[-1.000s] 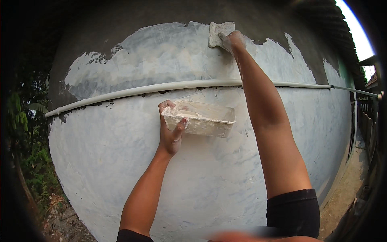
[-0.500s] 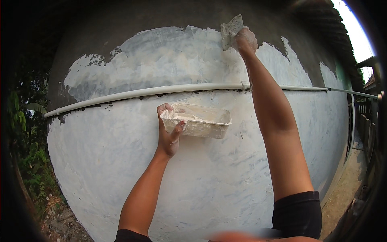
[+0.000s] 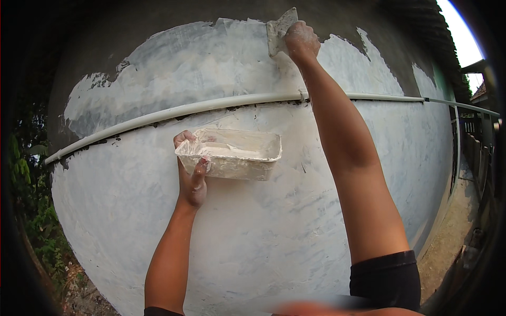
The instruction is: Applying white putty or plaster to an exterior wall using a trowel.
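My left hand (image 3: 192, 171) grips one end of a rectangular plastic tub (image 3: 242, 167), thumb on the near side and fingers around the far side. White filler paste (image 3: 232, 151) lies inside it and is smeared over its rim. High up, my right hand (image 3: 302, 41) is closed around a putty knife (image 3: 278, 32), whose wide, paste-coated blade rests at the upper edge of the white coat; its handle is hidden in my fist. The wall (image 3: 263, 226) in front is coated whitish, with bare dark grey render (image 3: 174, 13) above a ragged border.
A white pipe (image 3: 184, 109) runs across the wall between my hands. Roof eaves (image 3: 427, 31) overhang at the upper right. Plants (image 3: 45, 226) grow at the left, with rubble below. A narrow path (image 3: 448, 231) and a fence (image 3: 477, 158) lie along the right.
My right hand and the putty knife have shifted up and left in the picture. The tub in my left hand has moved left and tips toward me, showing more paste. The view has shifted slightly.
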Tool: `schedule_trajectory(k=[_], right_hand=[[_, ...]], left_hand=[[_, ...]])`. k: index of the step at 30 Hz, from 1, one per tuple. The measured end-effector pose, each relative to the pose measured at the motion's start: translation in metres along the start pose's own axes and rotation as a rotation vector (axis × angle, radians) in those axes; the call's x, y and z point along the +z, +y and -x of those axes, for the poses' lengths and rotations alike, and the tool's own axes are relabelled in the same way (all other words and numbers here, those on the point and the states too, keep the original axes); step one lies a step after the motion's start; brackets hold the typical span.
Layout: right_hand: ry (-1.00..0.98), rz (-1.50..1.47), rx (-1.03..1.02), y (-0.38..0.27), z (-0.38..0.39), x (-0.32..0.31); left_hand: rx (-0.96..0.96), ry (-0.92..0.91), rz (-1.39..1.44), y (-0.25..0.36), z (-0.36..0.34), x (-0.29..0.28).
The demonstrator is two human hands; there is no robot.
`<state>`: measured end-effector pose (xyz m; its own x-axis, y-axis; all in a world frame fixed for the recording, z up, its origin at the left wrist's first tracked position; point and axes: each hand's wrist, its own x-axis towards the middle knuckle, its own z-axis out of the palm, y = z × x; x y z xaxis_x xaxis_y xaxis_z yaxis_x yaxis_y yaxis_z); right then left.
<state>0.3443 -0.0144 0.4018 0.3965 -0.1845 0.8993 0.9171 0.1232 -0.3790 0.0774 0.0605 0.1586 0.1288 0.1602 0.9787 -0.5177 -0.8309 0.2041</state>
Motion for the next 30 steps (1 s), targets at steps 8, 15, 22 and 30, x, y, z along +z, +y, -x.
schedule_trajectory(k=[8, 15, 22, 30], right_hand=[[0.086, 0.193, 0.173, 0.102, -0.016, -0.039], [-0.048, -0.014, -0.010, 0.015, 0.018, -0.029], [-0.186, -0.238, -0.091, -0.034, 0.058, 0.001], [-0.037, -0.004, 0.013, 0.037, 0.042, -0.004]], left_hand=[[0.056, 0.000, -0.040, -0.009, -0.003, 0.005], [0.039, -0.020, -0.052, -0.005, -0.003, 0.004], [0.022, -0.080, -0.042, -0.001, -0.002, 0.000], [0.010, -0.073, -0.023, 0.000, -0.002, -0.002]])
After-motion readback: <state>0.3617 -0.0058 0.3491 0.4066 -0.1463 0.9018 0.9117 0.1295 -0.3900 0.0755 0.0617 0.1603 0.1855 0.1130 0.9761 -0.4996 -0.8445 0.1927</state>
